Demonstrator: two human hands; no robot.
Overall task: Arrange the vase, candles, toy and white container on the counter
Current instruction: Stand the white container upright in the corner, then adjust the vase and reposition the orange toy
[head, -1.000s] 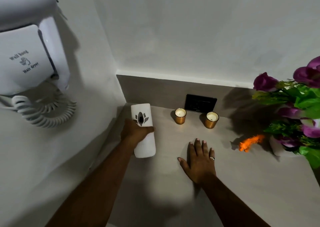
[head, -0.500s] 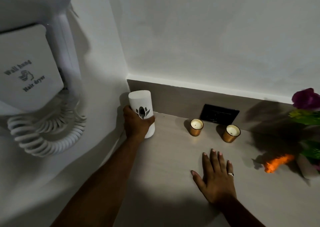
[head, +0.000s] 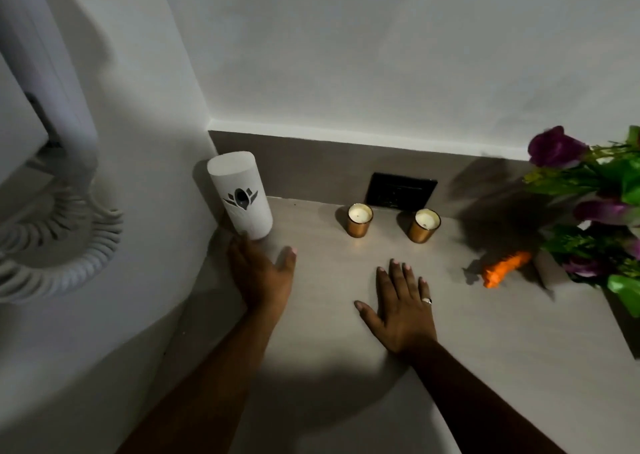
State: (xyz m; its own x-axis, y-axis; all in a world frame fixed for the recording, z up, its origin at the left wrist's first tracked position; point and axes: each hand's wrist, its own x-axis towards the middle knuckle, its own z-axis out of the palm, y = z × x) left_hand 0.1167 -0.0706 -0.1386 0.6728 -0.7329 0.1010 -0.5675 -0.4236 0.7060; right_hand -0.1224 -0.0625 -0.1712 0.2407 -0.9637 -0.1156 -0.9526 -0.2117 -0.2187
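White plastic catches my eye first: the white container (head: 241, 195), a tall cylinder with a black lotus-like mark on its front, stands in the back left corner of the counter (head: 346, 367), left of frame centre, close against the side wall. Its base sits on the counter top and it looks upright, allowing for the wide lens. My left hand (head: 260, 273) is just below it in the frame, open and loose, thumb out to the right; the fingertips are at the container's base, but I cannot tell if they touch it. My right hand (head: 401, 306) lies flat on the counter at centre frame, fingers spread slightly, palm down, with a ring (head: 427, 301) on one finger. Above it, near the back wall, the two candles in copper-coloured cups, left candle (head: 360, 219) and right candle (head: 423, 225), stand side by side and apart, in front of a black wall socket (head: 400, 191). At right of frame the orange toy (head: 506, 268) lies on the counter just beside the vase (head: 550, 270) of purple flowers (head: 556, 146). At left edge hangs a coiled cord (head: 69, 245).
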